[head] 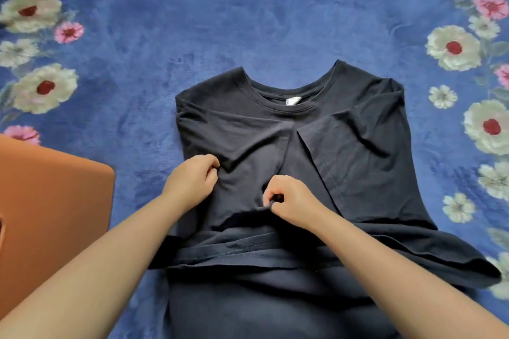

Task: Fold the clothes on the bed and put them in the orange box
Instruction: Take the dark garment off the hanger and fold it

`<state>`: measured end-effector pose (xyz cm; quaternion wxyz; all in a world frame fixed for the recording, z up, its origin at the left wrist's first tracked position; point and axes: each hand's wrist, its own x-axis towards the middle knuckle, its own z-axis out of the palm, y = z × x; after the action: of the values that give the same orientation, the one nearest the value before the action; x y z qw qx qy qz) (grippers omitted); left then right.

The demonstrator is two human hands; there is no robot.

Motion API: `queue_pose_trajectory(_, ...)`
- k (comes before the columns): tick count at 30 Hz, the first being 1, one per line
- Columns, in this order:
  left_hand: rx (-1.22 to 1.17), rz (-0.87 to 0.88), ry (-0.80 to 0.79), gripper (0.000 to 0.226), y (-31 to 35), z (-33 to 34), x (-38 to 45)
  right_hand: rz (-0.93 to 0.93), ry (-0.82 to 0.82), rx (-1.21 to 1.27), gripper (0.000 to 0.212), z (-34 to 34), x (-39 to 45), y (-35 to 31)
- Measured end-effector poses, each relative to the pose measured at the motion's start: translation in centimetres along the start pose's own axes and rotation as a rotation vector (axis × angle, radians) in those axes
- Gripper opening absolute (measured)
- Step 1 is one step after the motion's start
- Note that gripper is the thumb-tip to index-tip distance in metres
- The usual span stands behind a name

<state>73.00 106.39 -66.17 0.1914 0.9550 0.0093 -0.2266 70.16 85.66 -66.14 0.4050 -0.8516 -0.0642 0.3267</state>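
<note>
I look down on one bed cover (275,8), blue with flowers along both edges, and on it one dark T-shirt (358,151) lies collar away from me, reaching down to the near edge of my view. Its left side and sleeve are already laid over the chest; the right sleeve is turned in, but the right side of the body still flares out wide. One orange box (49,201) sits just beside the shirt on my left, only its corner showing. Two hands work the folded left panel: my left hand (190,181) pinches the cloth at that panel's outer edge, and my right hand (289,201) pinches its lower inner corner, fingers curled round a small bunch. To do this step well, I judge I should pull the two pinches gently apart and toward me, flatten the creases under the collar, and keep the fold edge straight before bringing the right side across.
</note>
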Motion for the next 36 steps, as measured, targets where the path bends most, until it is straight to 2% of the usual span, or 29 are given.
queue_pose_trajectory(2, 0.071, -0.030, -0.023, 0.027, 0.5, -0.1, 0.7, -0.046, -0.014, -0.034, 0.028, -0.5, -1.0, 0.2)
queue_pose_trajectory(4, 0.135, -0.052, -0.046, 0.025, 0.9, 0.1, 1.1, 0.008, -0.108, 0.054, 0.034, -0.5, -2.1, 0.0)
queue_pose_trajectory(6, 0.161, -0.059, -0.055, 0.025, 1.0, 0.3, 1.2, 0.095, -0.218, 0.246, 0.039, 0.1, -2.7, -0.2)
queue_pose_trajectory(7, 0.158, -0.057, -0.051, 0.025, 1.0, 0.3, 1.2, 0.156, -0.221, 0.432, 0.041, 0.5, -2.7, -0.4)
queue_pose_trajectory(10, 0.161, -0.036, -0.055, 0.026, 0.8, 0.3, 1.1, 0.372, -0.026, 1.056, 0.033, 1.5, -2.0, -1.3)
queue_pose_trajectory(13, 0.173, -0.025, -0.053, 0.026, 0.6, 0.6, 1.0, 0.456, 0.109, 1.249, 0.024, 1.8, -1.5, -2.1)
queue_pose_trajectory(16, 0.164, -0.035, -0.051, 0.026, 0.7, 0.6, 0.9, 0.321, 0.236, 1.143, 0.023, 1.6, -2.2, -1.5)
queue_pose_trajectory(18, 0.171, -0.046, -0.054, 0.026, 0.5, 0.8, 0.9, 0.241, 0.314, 0.963, 0.029, 1.4, -3.4, -0.4)
queue_pose_trajectory(20, 0.185, -0.051, -0.044, 0.024, 0.7, 0.9, 0.7, 0.267, 0.330, 0.623, 0.042, 1.8, -4.7, 1.0)
queue_pose_trajectory(22, 0.199, -0.092, 0.013, 0.019, 1.0, 0.9, 0.7, 0.373, 0.215, 0.196, 0.045, 2.5, -5.3, 1.8)
queue_pose_trajectory(23, 0.183, -0.106, 0.065, 0.016, 1.3, 0.7, 0.8, 0.404, 0.175, 0.072, 0.042, 2.5, -5.3, 1.9)
queue_pose_trajectory(25, 0.103, -0.044, 0.221, 0.016, 1.9, 0.3, 1.3, 0.390, 0.223, 0.076, 0.030, 1.9, -4.8, 1.8)
queue_pose_trajectory(27, 0.108, 0.133, 0.372, 0.024, 2.7, -0.2, 2.8, 0.408, 0.295, 0.276, 0.011, 1.0, -3.7, 1.6)
queue_pose_trajectory(28, 0.165, 0.190, 0.423, 0.027, 3.0, -0.4, 3.8, 0.445, 0.266, 0.350, 0.013, 0.7, -3.1, 1.2)
queue_pose_trajectory(30, 0.280, 0.142, 0.303, 0.034, 3.4, -1.2, 6.0, 0.513, 0.099, 0.327, 0.031, 0.9, -2.1, 0.8)
queue_pose_trajectory(31, 0.342, 0.096, 0.198, 0.039, 3.4, -1.5, 7.0, 0.526, 0.040, 0.265, 0.036, 1.2, -1.9, 0.9)
queue_pose_trajectory(32, 0.405, 0.082, 0.160, 0.041, 3.1, -1.7, 7.8, 0.526, 0.018, 0.199, 0.039, 1.5, -1.8, 0.8)
queue_pose_trajectory(34, 0.448, 0.139, 0.175, 0.035, 2.4, -1.9, 8.9, 0.468, 0.083, 0.122, 0.042, 1.9, -1.8, 0.8)
queue_pose_trajectory(36, 0.360, 0.246, 0.238, 0.030, 2.2, -2.3, 9.5, 0.350, 0.193, 0.114, 0.042, 2.0, -2.4, 1.0)
